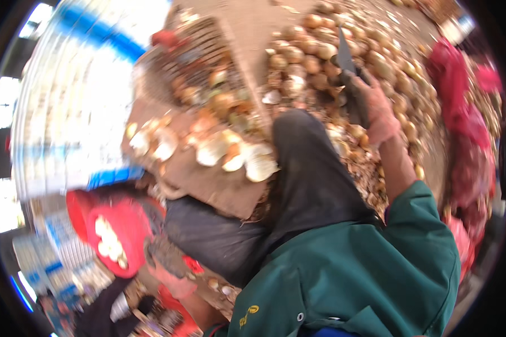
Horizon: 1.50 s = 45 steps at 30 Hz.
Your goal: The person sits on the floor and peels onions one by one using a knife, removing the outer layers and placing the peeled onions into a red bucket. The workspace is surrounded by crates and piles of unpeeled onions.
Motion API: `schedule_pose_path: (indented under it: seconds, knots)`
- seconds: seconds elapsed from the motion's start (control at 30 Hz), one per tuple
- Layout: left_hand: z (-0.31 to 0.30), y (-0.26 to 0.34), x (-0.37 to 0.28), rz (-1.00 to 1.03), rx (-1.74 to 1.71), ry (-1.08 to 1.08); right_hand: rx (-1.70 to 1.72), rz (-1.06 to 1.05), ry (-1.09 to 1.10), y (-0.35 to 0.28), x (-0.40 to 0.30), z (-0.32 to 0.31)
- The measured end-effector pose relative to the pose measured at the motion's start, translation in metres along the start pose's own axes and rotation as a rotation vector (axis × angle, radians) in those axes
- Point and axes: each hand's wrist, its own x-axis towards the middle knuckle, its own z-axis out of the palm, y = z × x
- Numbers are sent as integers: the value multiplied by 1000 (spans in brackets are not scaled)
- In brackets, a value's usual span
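Note:
In my gloved right hand (pixel 375 105) is a knife (pixel 345 52), its blade pointing away from me over a heap of unpeeled onions (pixel 381 63). My gloved left hand (pixel 166 265) is low at the left, against the near side of a red mesh bag (pixel 137 223) that holds peeled white onions (pixel 109 246). Blur hides whether its fingers grip the bag. Between my knees and the crates lies a brown board (pixel 227 196) with cut onion pieces (pixel 259 164) on it. Beyond it, a slatted crate (pixel 234 46) holds onions and skins.
Tall stacked white and blue crates (pixel 80 105) stand at the left. Pink mesh sacks (pixel 468 147) line the right side. Loose onion skins (pixel 364 168) cover the floor by my right knee. Another person (pixel 105 303) is at the lower left.

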Motion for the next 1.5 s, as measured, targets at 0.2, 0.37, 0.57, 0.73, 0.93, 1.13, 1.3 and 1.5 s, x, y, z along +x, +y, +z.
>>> schedule_pose_path:
  seconds: [0.2, 0.37, 0.57, 0.73, 0.93, 1.13, 1.3, 1.5]
  knots:
    - [116, -53, 44, 502, 1166, 175, -301, 423, 143, 128, -20, -140]
    - [156, -103, 78, 230, 1311, 125, -237, 517, 177, 146, -47, -142]
    - [160, -147, 84, 123, 1365, 120, 51, 491, 192, 129, -35, -149]
    - [156, -152, 85, 59, 1368, 127, 133, 567, 145, 131, -5, -153]
    - [171, -159, 89, -27, 1229, 228, 197, 493, 195, 115, -22, -136]
    - [193, -180, 107, -89, 1229, 213, -309, -12, -182, 49, -75, -74]
    - [196, -182, 122, 86, 1169, 152, -801, -686, -473, 23, -85, -4]
    - [185, -165, 103, 268, 1369, 394, -1240, -413, -986, 44, -113, 86]
